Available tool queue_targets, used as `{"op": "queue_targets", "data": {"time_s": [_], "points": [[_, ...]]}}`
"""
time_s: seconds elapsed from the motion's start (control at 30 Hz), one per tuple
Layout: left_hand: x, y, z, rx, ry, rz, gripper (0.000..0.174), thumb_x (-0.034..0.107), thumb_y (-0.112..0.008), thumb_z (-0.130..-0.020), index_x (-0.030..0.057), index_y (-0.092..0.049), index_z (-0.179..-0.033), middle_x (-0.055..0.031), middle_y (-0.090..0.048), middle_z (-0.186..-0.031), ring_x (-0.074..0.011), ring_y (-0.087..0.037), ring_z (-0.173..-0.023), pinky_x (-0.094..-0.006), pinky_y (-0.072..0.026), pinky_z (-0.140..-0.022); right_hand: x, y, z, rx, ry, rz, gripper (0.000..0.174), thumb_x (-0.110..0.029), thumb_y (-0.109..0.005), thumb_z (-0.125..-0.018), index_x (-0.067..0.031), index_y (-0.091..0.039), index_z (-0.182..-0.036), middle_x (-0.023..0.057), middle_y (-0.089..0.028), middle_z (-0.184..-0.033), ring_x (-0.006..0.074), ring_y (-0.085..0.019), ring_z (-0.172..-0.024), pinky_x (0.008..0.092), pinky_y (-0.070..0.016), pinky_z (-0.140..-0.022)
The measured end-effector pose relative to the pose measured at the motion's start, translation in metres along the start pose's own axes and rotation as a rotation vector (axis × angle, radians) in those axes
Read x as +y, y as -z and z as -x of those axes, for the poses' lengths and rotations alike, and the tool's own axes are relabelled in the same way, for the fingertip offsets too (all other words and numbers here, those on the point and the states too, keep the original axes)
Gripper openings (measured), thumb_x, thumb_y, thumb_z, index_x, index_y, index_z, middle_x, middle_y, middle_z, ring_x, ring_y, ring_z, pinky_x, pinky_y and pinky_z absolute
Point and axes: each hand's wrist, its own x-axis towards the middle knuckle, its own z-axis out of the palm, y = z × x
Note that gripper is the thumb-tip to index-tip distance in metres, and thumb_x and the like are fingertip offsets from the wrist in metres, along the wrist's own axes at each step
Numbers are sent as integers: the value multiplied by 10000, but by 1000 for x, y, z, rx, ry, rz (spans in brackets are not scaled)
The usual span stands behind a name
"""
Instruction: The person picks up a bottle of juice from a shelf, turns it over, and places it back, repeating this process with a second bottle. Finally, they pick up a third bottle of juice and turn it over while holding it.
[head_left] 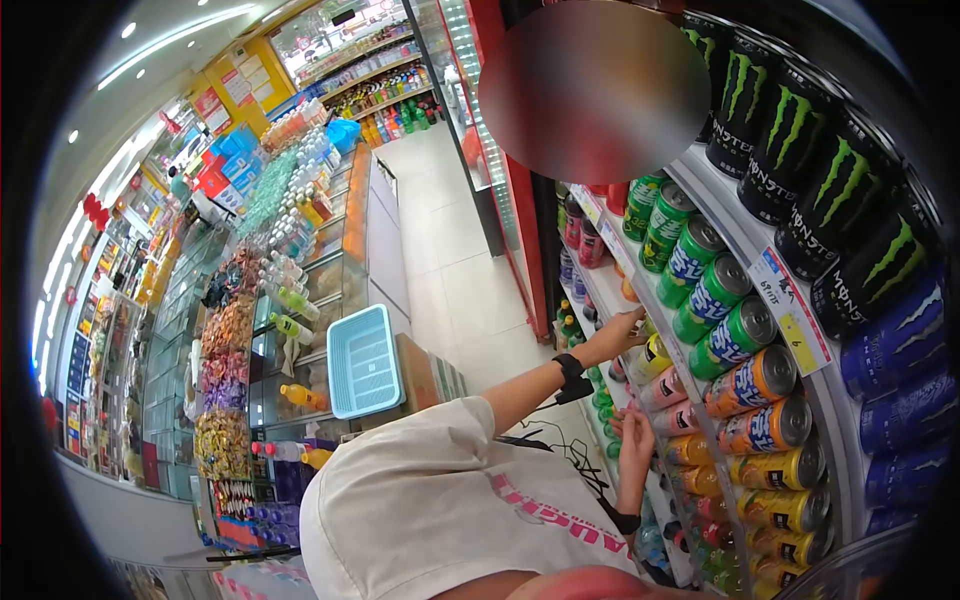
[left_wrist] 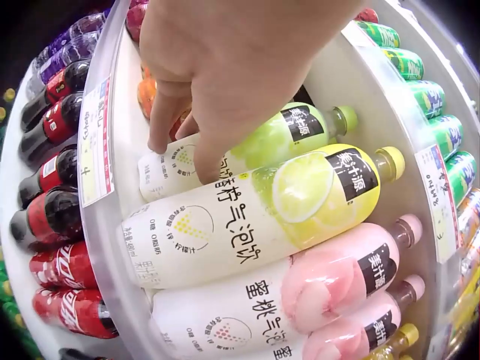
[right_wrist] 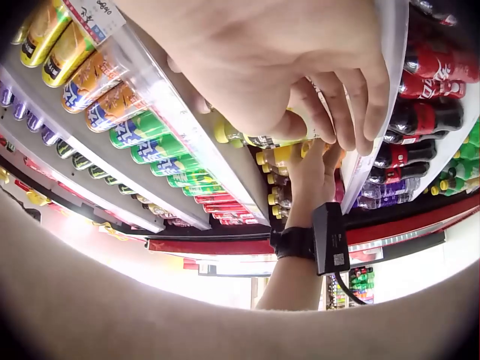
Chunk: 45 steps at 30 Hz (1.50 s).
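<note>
In the left wrist view, my left hand (left_wrist: 225, 67) reaches down over a green-labelled bottle (left_wrist: 262, 146) lying on the shelf, thumb on its near side and fingers on its far side, gripping its white lower part. A yellow lemon bottle (left_wrist: 300, 199) lies beside it, with pink peach bottles (left_wrist: 330, 277) below. The head view has my left hand (head_left: 615, 335) at the shelf and my right hand (head_left: 634, 440) lower down, near pink bottles (head_left: 662, 388). Loosely bent, the right hand's fingers (right_wrist: 360, 105) hold nothing in the right wrist view.
Soda cans (head_left: 715, 310) and tall black cans (head_left: 790, 145) fill neighbouring shelves. A price-tag rail (left_wrist: 97, 142) edges the bottle shelf, cola bottles (left_wrist: 56, 172) beyond it. Behind the person, a blue basket (head_left: 365, 360) sits by a glass counter. A cable (head_left: 570, 450) hangs near the shirt.
</note>
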Motion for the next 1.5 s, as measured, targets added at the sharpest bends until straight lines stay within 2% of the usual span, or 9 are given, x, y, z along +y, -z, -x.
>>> {"op": "queue_targets", "data": {"time_s": [0.2,0.37,0.47,0.6,0.8,1.23,1.3,1.4,1.5], "points": [[13,7,18,52,-6,-103,495,41,-706,-906,-28,-528,-1363,-243,-690,-1136,-337,-722,-994,-399,-602,-881,-5,15,4,-48,-27,16,287,-218,-534,-1088,49,-615,-1155,139,-704,-1109,213,-710,-963,318,-550,-880],[75,44,55,163,38,-84,209,140,-674,-984,-45,-700,-1076,-155,-748,-919,-221,-741,-830,-331,-584,-708,2,25,5,-82,-60,4,275,-217,-534,-1088,40,-615,-1144,121,-703,-1093,203,-703,-952,317,-550,-880],[81,79,81,251,255,145,227,178,-674,-997,-38,-718,-1054,-104,-753,-884,-156,-729,-786,-304,-574,-667,6,28,4,-99,-75,-1,272,-220,-534,-1090,33,-617,-1139,114,-702,-1084,202,-699,-954,318,-551,-882],[77,161,122,538,330,50,257,227,-657,-1014,-11,-749,-1041,-63,-742,-841,-115,-703,-760,-261,-545,-662,16,22,-5,-118,-98,-34,273,-227,-535,-1089,28,-617,-1145,112,-701,-1079,205,-696,-962,324,-554,-886],[34,295,212,1218,335,97,267,248,-731,-951,-15,-748,-997,-87,-738,-810,-151,-706,-699,-262,-521,-628,13,2,-25,-210,-138,50,301,-251,-554,-1081,20,-620,-1193,132,-705,-1119,220,-699,-1020,308,-545,-876],[-166,540,479,2033,456,-72,188,159,-623,-964,-27,-647,-946,-98,-687,-778,-167,-667,-613,-304,-514,-545,0,-160,-73,-323,-129,281,266,-199,-559,-1079,38,-638,-1170,119,-717,-1068,185,-702,-991,306,-548,-892],[-261,600,557,2015,681,-407,166,137,-638,-903,-21,-638,-851,-126,-709,-791,-304,-654,-679,-438,-489,-631,10,-187,-78,-340,-124,292,231,-185,-573,-1073,25,-648,-1134,88,-712,-1025,155,-691,-960,294,-547,-876],[-246,632,555,2057,622,-583,347,182,-764,-848,-50,-651,-1079,-208,-713,-1026,-388,-675,-945,-505,-522,-845,28,-228,-83,-402,-144,279,210,-207,-592,-1065,-12,-665,-1088,55,-716,-965,127,-677,-872,281,-558,-817],[-247,659,568,2115,1042,-598,753,344,-905,-730,-146,-578,-1198,-307,-640,-1216,-444,-604,-1169,-528,-491,-999,25,-270,-80,-448,-147,322,212,-180,-569,-1070,15,-647,-1100,88,-725,-985,169,-708,-910,295,-563,-825]]}}
